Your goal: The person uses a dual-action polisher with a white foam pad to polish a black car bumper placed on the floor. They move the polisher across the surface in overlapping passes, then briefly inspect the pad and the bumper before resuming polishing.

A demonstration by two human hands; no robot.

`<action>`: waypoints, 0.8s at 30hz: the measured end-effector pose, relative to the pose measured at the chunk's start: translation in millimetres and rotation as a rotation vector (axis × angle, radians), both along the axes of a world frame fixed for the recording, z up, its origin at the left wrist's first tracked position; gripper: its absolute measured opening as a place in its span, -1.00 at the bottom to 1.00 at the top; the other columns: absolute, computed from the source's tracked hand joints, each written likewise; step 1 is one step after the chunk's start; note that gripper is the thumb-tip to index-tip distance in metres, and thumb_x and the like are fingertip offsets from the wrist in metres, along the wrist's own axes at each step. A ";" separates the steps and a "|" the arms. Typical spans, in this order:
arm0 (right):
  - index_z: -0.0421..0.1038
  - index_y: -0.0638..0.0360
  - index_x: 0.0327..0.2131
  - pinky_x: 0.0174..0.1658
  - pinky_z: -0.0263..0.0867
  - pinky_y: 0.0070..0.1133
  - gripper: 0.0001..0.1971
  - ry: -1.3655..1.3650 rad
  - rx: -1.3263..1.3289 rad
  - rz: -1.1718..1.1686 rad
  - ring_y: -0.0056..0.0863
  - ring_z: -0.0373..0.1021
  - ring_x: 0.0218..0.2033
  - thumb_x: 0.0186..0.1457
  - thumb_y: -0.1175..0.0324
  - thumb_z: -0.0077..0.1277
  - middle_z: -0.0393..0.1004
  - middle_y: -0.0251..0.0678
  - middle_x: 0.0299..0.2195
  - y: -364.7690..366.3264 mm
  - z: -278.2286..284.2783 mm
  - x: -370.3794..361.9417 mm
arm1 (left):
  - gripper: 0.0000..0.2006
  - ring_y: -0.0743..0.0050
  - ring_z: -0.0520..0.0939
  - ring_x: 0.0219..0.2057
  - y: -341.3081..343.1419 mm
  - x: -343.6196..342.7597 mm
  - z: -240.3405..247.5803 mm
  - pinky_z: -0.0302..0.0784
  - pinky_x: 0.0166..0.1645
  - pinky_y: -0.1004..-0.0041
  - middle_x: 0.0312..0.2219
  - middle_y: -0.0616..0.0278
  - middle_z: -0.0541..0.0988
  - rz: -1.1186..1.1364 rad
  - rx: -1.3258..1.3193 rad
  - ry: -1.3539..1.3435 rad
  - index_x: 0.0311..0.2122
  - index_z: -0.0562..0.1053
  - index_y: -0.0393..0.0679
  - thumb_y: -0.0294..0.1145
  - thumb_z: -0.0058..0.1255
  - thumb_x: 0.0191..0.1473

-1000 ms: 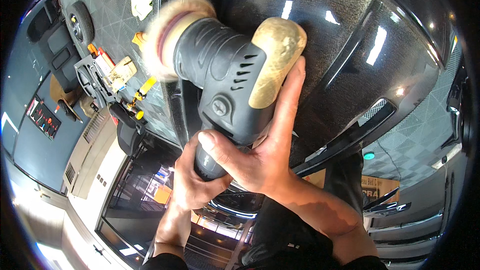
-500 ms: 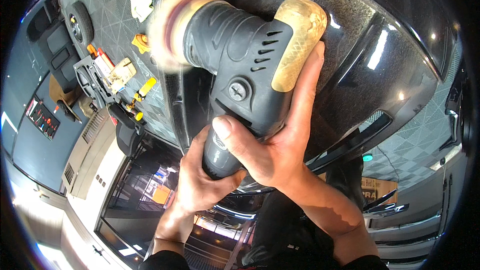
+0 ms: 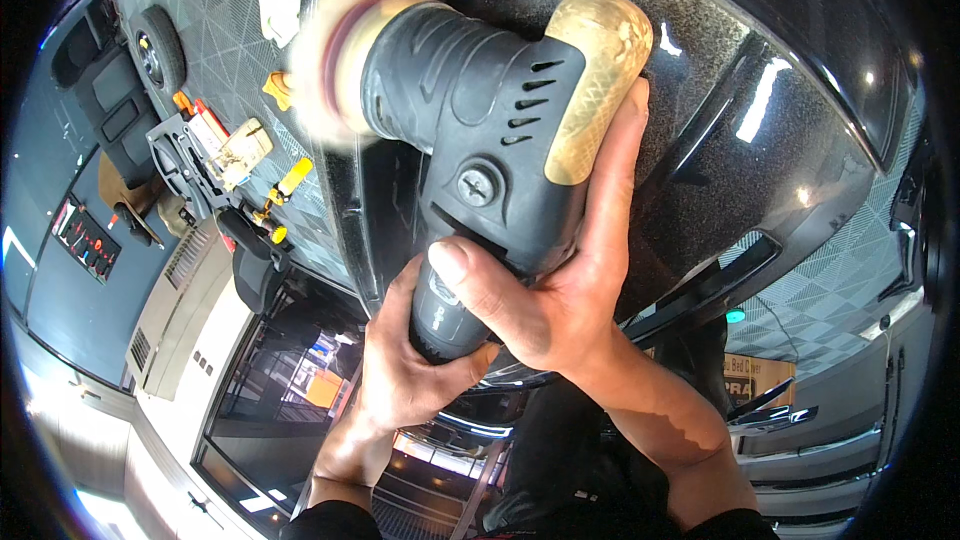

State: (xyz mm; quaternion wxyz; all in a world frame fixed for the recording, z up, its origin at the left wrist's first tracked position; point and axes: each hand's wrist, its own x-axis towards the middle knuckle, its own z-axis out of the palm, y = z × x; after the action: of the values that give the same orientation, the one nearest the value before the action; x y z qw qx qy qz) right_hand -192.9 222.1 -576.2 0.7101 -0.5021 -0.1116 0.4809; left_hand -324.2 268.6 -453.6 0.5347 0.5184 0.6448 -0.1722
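Note:
A black power polisher with a yellowed grip cover at its head fills the middle of the view. Its round foam pad, pale with a purple layer, is blurred as if spinning and points to the upper left. My left hand wraps around the lower end of the handle. My right hand grips the body from the right, thumb across the front and fingers reaching up along the grip cover. Beneath the tool lies a glossy black car panel with a speckled, dusty-looking surface.
Left on the grey tiled floor lie a pale green cloth, an orange cloth, a yellow-black tool and a wheel. A black seat stands further left. At the lower right is a cardboard box.
The polisher has shifted very slightly, its pad end a little to the left. Both hands keep their hold, and the pad is blurred in both frames.

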 end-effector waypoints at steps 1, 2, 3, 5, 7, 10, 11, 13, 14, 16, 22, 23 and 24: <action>-0.68 0.33 0.51 0.38 0.24 -0.26 0.28 0.000 -0.001 -0.007 -0.07 0.25 0.36 0.11 0.55 0.27 0.02 0.24 0.42 0.7 -0.1 -0.2 | -0.08 0.28 0.65 0.07 0.8 0.7 -0.5 0.55 0.19 0.28 0.04 -0.04 0.62 -0.012 0.002 0.001 0.35 0.29 -0.31 -0.49 0.53 -0.13; -0.68 0.33 0.51 0.38 0.25 -0.26 0.28 0.000 -0.002 -0.012 -0.08 0.25 0.36 0.11 0.55 0.27 0.03 0.24 0.42 1.8 0.2 -0.3 | -0.08 0.28 0.66 0.07 2.1 1.7 -1.1 0.55 0.19 0.28 0.04 -0.04 0.62 -0.023 0.005 0.001 0.35 0.29 -0.32 -0.49 0.53 -0.13; -0.68 0.34 0.51 0.38 0.25 -0.26 0.28 0.002 0.000 -0.014 -0.08 0.26 0.36 0.11 0.55 0.27 0.03 0.24 0.42 2.4 -0.1 -0.3 | -0.09 0.29 0.66 0.07 3.0 2.1 -1.7 0.55 0.19 0.28 0.03 -0.04 0.62 -0.034 0.007 0.001 0.35 0.30 -0.32 -0.49 0.53 -0.13; -0.68 0.34 0.51 0.38 0.25 -0.26 0.27 0.006 0.006 -0.012 -0.08 0.26 0.36 0.11 0.55 0.27 0.04 0.24 0.42 4.0 -0.7 -0.5 | -0.09 0.29 0.66 0.05 4.1 1.5 -1.9 0.56 0.18 0.28 0.02 -0.03 0.63 0.021 -0.019 0.007 0.34 0.30 -0.32 -0.49 0.53 -0.13; -0.68 0.35 0.51 0.37 0.26 -0.25 0.27 0.010 -0.001 0.001 -0.07 0.27 0.36 0.11 0.55 0.27 0.04 0.24 0.42 5.3 -0.2 -0.1 | -0.10 0.30 0.66 0.04 5.3 0.6 -2.1 0.56 0.17 0.29 0.01 -0.03 0.63 0.034 -0.020 0.003 0.34 0.30 -0.32 -0.49 0.53 -0.13; -0.68 0.36 0.50 0.36 0.27 -0.25 0.26 0.003 -0.025 0.010 -0.07 0.27 0.35 0.12 0.55 0.26 0.04 0.25 0.41 4.4 0.8 1.0 | -0.10 0.31 0.67 0.03 7.4 0.2 -3.2 0.57 0.16 0.29 -0.01 -0.02 0.64 0.000 -0.004 -0.004 0.33 0.30 -0.33 -0.48 0.53 -0.13; -0.68 0.36 0.51 0.36 0.28 -0.25 0.26 -0.006 -0.023 0.010 -0.07 0.27 0.35 0.12 0.56 0.26 0.04 0.25 0.41 4.9 0.3 0.8 | -0.10 0.31 0.67 0.02 8.7 0.1 -2.8 0.57 0.16 0.29 -0.01 -0.02 0.64 0.005 -0.010 0.004 0.33 0.31 -0.33 -0.48 0.53 -0.13; -0.68 0.36 0.51 0.36 0.28 -0.25 0.25 -0.002 -0.013 0.003 -0.07 0.27 0.35 0.12 0.57 0.25 0.04 0.25 0.41 6.9 0.3 1.1 | -0.10 0.31 0.67 0.02 10.8 0.9 -2.5 0.57 0.15 0.29 -0.02 -0.02 0.64 0.016 -0.019 0.018 0.33 0.31 -0.33 -0.48 0.53 -0.14; -0.68 0.36 0.51 0.36 0.28 -0.25 0.25 0.010 -0.005 -0.008 -0.07 0.27 0.35 0.13 0.57 0.24 0.04 0.25 0.42 8.1 0.5 1.0 | -0.11 0.31 0.68 0.01 11.8 1.8 -3.0 0.57 0.15 0.29 -0.03 -0.02 0.65 0.019 -0.024 0.024 0.32 0.31 -0.33 -0.48 0.53 -0.14; -0.68 0.36 0.50 0.36 0.27 -0.26 0.24 0.022 -0.012 -0.016 -0.08 0.26 0.36 0.13 0.57 0.24 0.04 0.25 0.42 9.6 1.5 1.4 | -0.11 0.31 0.68 0.00 14.0 3.5 -4.2 0.58 0.14 0.30 -0.04 -0.03 0.65 -0.004 -0.008 0.018 0.32 0.31 -0.33 -0.48 0.53 -0.14; -0.68 0.36 0.50 0.37 0.25 -0.26 0.24 0.069 -0.005 -0.064 -0.09 0.24 0.37 0.15 0.54 0.24 0.03 0.24 0.42 14.9 5.1 -1.6 | -0.12 0.32 0.69 -0.02 22.1 2.3 -4.8 0.59 0.12 0.31 -0.06 -0.02 0.66 -0.084 0.021 0.010 0.31 0.33 -0.32 -0.47 0.52 -0.14; -0.68 0.36 0.50 0.38 0.24 -0.26 0.24 0.076 -0.004 -0.064 -0.09 0.23 0.37 0.15 0.53 0.25 0.02 0.23 0.42 14.9 6.1 -1.4 | -0.12 0.32 0.69 -0.02 23.6 3.0 -4.0 0.59 0.12 0.31 -0.07 -0.01 0.66 -0.094 0.021 0.014 0.31 0.33 -0.33 -0.47 0.52 -0.15; -0.69 0.36 0.50 0.38 0.24 -0.25 0.25 0.069 0.001 -0.062 -0.09 0.23 0.38 0.15 0.53 0.25 0.01 0.23 0.43 15.0 6.1 -1.1 | -0.12 0.33 0.69 -0.02 24.8 3.3 -3.5 0.59 0.12 0.31 -0.07 -0.01 0.67 -0.102 0.021 0.018 0.31 0.33 -0.33 -0.47 0.53 -0.15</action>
State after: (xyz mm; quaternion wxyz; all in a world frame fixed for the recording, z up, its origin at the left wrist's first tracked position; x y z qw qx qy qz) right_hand -194.0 237.1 -570.1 0.7282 -0.4882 -0.0717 0.4756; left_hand -320.9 293.4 -457.2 0.5139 0.5548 0.6239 -0.1971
